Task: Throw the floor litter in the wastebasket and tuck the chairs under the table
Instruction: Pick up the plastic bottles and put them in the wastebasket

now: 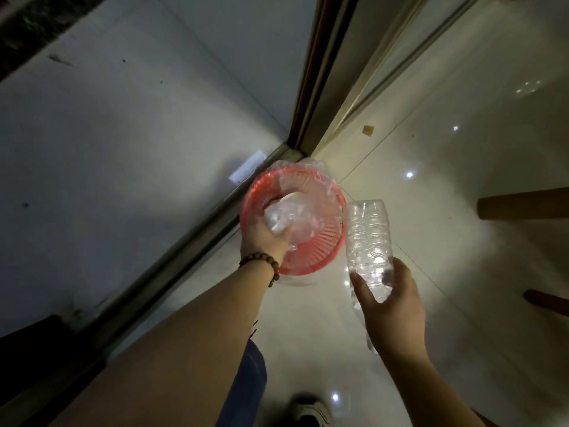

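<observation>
**Two bottles, one red basket, both hands busy**

I count one wastebasket (308,257), red plastic with a clear bag as lining, standing on the pale tiled floor (446,149) close to the metal door track (172,260). There are two clear plastic bottles, one in each hand. One small scrap (367,130) lies on the tiles further away, well apart from the basket.

On the left, a white label (247,167) on the glass is too blurred to read. The left hand (265,238), with a bracelet of brown beads (261,266) on the wrist, reaches over the basket opening. Its fingers are curled around a crumpled bottle (277,218), which is inside the rim; the bottle mixes with the bag lining, so its shape is hard to make out.

To the right, the right hand (391,300) grips the lower part of the second bottle (368,238), fingers wrapped around it. This bottle is upright-tilted, just beside the basket rim, outside it.

At the right edge, a wooden chair leg (523,206) is cut off. Below, one shoe (311,411) is partly visible.
</observation>
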The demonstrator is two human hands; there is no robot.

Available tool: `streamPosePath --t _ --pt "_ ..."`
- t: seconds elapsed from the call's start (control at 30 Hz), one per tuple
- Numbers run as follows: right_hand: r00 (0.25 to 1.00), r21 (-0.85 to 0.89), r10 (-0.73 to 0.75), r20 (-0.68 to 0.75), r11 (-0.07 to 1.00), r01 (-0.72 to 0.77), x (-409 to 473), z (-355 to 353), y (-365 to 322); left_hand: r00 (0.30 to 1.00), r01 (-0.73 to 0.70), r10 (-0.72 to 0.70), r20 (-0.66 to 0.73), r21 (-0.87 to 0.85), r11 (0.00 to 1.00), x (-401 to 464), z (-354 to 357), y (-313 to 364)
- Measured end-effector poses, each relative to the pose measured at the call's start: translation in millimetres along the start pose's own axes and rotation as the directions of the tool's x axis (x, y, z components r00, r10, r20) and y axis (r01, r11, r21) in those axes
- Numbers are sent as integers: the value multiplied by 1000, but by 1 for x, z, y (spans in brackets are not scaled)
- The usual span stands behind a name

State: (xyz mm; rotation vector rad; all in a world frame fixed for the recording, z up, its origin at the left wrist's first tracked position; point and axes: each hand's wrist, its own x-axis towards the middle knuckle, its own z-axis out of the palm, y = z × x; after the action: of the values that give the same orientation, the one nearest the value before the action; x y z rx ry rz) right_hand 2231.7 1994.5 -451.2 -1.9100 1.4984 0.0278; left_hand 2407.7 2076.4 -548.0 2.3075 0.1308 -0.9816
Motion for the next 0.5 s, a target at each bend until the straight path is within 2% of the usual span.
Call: streamPosePath --t 0.1,0.27,0.5 --pt "1000 -31 -14 22 999 14 9 18 -4 992 -67 75 104 -74 995 5 -3 -7" --pt "995 -83 -86 55 992 90 21 39 -24 972 -224 230 54 -96 970 -7 -36 -19" --pt "949 -283 -216 231 918 278 52 95 -58 976 -216 217 15 -34 976 -9 -67 -52"
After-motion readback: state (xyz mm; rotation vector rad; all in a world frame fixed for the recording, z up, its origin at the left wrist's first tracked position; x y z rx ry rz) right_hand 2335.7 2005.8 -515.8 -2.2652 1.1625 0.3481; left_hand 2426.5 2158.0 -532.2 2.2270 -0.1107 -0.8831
